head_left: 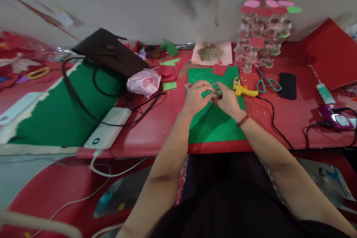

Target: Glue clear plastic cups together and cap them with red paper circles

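One small brownish piece (219, 96), mostly hidden by fingers, sits above the green sheet (214, 130). Right hand (228, 99) curls nearly closed around it; left hand (197, 96), fingers bent in, meets it, can't tell if gripping. Likely light, maybe fragile: pinch gently by edges. Yellow glue gun (244, 90) beside right hand; red tabletop (156, 130) beneath.

Red table (156, 130) under green sheet (217, 128), scissors (262, 84), 1 phone (288, 85)

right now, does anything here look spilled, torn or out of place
Yes: small pale scraps litter the red tabletop near the yellow glue gun; at left, the large green sheet has a ragged cream edge, as if torn.
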`<state>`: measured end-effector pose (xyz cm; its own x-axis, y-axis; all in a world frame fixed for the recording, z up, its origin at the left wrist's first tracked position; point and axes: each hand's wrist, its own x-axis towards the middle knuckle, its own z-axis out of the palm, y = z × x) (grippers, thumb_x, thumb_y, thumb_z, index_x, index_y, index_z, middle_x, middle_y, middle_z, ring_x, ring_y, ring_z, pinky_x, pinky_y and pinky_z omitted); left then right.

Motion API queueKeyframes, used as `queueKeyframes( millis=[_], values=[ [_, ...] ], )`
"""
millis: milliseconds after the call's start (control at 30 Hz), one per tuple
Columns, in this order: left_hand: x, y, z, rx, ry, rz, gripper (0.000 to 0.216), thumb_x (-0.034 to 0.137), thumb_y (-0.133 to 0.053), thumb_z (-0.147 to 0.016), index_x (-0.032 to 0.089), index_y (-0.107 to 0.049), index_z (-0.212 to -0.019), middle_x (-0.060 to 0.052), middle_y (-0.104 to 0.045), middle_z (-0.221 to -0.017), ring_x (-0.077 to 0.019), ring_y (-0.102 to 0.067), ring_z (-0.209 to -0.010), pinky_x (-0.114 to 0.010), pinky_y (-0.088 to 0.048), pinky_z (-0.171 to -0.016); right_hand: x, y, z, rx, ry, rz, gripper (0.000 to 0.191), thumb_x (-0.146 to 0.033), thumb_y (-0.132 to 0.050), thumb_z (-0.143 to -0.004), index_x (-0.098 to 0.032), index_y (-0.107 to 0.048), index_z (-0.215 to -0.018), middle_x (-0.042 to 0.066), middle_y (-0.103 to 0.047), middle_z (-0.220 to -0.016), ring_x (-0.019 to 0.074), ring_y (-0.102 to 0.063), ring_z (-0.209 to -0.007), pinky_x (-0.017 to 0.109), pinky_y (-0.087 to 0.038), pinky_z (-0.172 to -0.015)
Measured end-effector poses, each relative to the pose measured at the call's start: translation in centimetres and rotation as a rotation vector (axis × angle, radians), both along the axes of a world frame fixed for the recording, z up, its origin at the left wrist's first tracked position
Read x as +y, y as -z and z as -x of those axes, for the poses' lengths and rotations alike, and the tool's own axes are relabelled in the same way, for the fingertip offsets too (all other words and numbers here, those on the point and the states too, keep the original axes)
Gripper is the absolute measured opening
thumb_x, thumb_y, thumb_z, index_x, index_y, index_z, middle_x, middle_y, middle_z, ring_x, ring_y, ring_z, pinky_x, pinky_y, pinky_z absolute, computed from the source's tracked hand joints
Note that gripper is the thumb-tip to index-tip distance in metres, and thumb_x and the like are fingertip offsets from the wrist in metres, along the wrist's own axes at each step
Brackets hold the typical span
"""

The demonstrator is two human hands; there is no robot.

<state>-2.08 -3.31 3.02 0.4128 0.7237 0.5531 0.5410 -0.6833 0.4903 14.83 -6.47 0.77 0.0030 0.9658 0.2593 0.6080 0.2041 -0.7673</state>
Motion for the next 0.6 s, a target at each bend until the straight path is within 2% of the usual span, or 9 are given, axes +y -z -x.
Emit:
queueKeyframes(
  millis=[133, 267, 400, 533, 600],
  values=[
    [0.15, 0.0, 0.03, 0.031, 0.01, 0.012, 0.022, 0.036, -0.068, -0.095, 0.025, -0.074, -0.076, -0.003, -0.078, -0.092, -0.0264, -0.068, -0.094, -0.053, -0.039, -0.099, -0.06, 0.13, -0.12, 0.014, -0.029, -0.017, 0.067, -0.019, -0.072, -0.082, -0.017, -0.054, -0.147, 0.017, -0.071, -0.129, 0.0224, -0.073, -0.094, 0.039, -0.063, -0.088],
    [0.12, 0.33, -0.42, 0.039, -0.004, 0.009, 0.021, 0.029, -0.065, -0.095, 0.024, -0.07, -0.074, -0.002, -0.078, -0.09, -0.026, -0.066, -0.09, -0.053, -0.04, -0.095, -0.14, 0.09, -0.13, 0.006, -0.041, -0.048, 0.062, -0.021, -0.069, -0.085, -0.017, -0.055, -0.146, 0.016, -0.071, -0.128, 0.0207, -0.073, -0.088, 0.038, -0.063, -0.084],
    [0.22, 0.42, -0.56, 0.008, -0.025, 0.048, 0.022, 0.024, -0.061, -0.096, 0.023, -0.068, -0.075, -0.003, -0.078, -0.09, -0.0263, -0.068, -0.091, -0.052, -0.043, -0.095, 0.1, 0.12, -0.01, -0.028, -0.003, -0.071, 0.06, -0.022, -0.071, -0.084, -0.017, -0.059, -0.143, 0.016, -0.073, -0.123, 0.024, -0.073, -0.094, 0.039, -0.063, -0.087],
    [0.49, -0.13, 0.04, -0.07, 0.049, 0.144, 0.03, 0.034, -0.053, -0.104, 0.023, -0.072, -0.083, -0.005, -0.078, -0.092, -0.023, -0.071, -0.089, -0.042, -0.051, -0.087, 0.31, 0.25, 0.06, -0.027, 0.015, -0.059, 0.06, -0.023, -0.074, -0.084, -0.017, -0.059, -0.142, 0.016, -0.073, -0.122, 0.0247, -0.073, -0.096, 0.039, -0.063, -0.087],
    [0.53, -0.45, 0.36, -0.083, 0.091, 0.153, 0.027, 0.041, -0.06, -0.101, 0.023, -0.074, -0.085, -0.005, -0.079, -0.094, -0.0228, -0.071, -0.091, -0.04, -0.053, -0.087, 0.31, 0.27, 0.06, -0.01, 0.008, -0.054, 0.062, -0.022, -0.074, -0.083, -0.018, -0.059, -0.142, 0.015, -0.074, -0.121, 0.0227, -0.073, -0.092, 0.038, -0.063, -0.085]
  ],
)
